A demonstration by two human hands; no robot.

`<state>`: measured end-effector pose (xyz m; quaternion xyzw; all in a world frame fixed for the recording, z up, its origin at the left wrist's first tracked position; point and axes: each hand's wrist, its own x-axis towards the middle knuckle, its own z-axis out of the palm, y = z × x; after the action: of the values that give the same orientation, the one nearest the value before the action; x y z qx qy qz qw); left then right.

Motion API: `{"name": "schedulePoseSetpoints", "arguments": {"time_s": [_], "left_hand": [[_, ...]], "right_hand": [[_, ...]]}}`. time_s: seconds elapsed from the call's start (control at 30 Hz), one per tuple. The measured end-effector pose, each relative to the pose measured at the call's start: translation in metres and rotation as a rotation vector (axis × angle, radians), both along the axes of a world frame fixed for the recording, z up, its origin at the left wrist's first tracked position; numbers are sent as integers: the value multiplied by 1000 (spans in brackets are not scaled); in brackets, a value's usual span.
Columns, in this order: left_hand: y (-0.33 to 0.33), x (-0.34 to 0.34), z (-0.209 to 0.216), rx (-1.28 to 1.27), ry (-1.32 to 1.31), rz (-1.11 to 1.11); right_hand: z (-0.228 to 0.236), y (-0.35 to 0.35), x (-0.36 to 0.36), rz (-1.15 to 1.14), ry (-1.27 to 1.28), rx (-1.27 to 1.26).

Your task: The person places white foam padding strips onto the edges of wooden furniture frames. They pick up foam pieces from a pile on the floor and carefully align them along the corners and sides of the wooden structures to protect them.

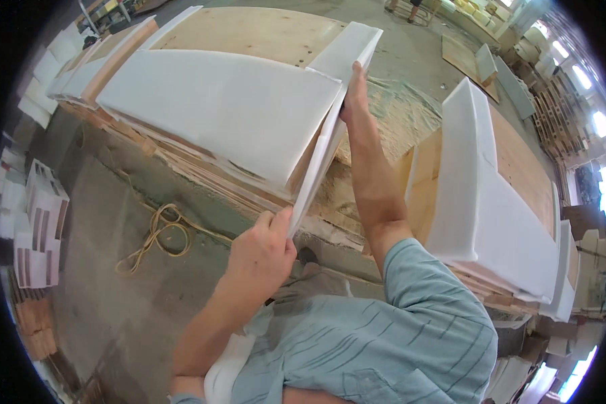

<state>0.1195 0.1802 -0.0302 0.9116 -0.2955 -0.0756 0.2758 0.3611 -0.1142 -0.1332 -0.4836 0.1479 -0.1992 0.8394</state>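
The left hand (261, 246) grips the near end of the white strip (316, 172); the right hand (355, 97), fingers partly hidden and grip unclear, braces its far end, seemingly keeping it straight along the frame's (225, 101) right edge.

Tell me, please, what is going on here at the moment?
A person has both hands at one end of a wooden frame covered in white padding. The left hand grips the lower end of a white strip along that end, while the right hand is at the upper corner, its grip partly hidden. A similar padded frame stands to the right, and a looped cord lies on the floor.
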Motion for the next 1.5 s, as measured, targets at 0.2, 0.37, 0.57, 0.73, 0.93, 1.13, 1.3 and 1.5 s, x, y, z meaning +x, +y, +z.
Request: {"name": "schedulePoseSetpoints", "arguments": {"time_s": [0.2, 0.37, 0.57, 0.73, 0.93, 1.13, 1.3, 1.5], "left_hand": [[13, -2, 9, -60, -55, -88], [17, 0, 8, -131, -41, -133], [41, 7, -3, -195, -50, -86], [44, 19, 2, -199, 17, -96], [69, 31, 1, -149, 172, -196], [93, 59, -1, -158, 210, -349], [121, 79, -16, -206, 229, -507], [129, 97, -26, -314, 233, -626]], "right_hand": [[11, 12, -17, 43, 27, -4], [25, 9, -26, 89, 186, -4], [20, 8, -22, 85, 351, -113], [1, 22, -41, 65, 346, -117], [31, 69, -79, 33, 360, -135], [31, 88, -97, 40, 261, -72], [45, 103, -113, 21, 383, -41], [53, 129, -136, 16, 433, 6]]}}
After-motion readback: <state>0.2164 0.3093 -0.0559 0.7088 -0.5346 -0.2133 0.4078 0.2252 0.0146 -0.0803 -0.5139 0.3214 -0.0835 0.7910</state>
